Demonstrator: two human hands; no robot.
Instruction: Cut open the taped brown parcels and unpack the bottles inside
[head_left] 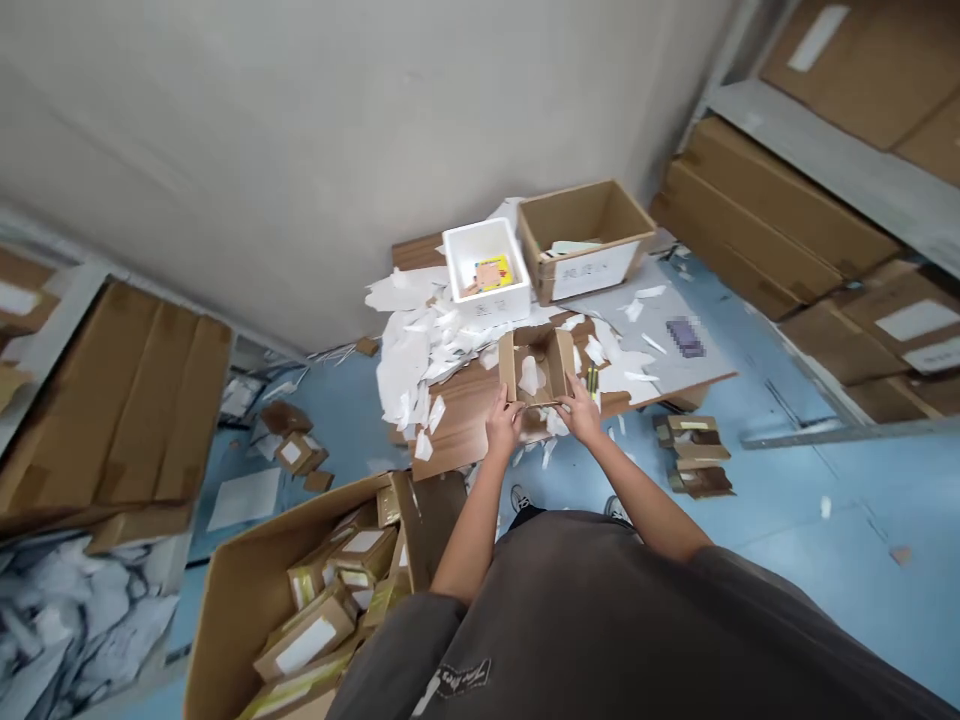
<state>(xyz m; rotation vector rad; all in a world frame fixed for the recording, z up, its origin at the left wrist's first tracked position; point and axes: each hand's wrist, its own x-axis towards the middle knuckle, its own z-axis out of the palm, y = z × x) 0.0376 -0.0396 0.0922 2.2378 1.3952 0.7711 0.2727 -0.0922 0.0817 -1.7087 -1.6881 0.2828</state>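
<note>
A small open cardboard box (535,364) stands on a low wooden table (465,405), with a white slip of paper inside it. My left hand (502,425) grips the box's near left corner, fingers curled on the edge. My right hand (579,408) holds the near right corner the same way. Both hands are closed on the box's near flap. White paper scraps (412,350) lie heaped on the table to the left of the box.
Behind the box sit a white foam box (486,270) and a larger open carton (581,240). A big carton of small labelled boxes (330,590) stands at my lower left. Small boxes (694,455) lie on the blue floor at right. Shelves with flat cartons (787,220) line the right.
</note>
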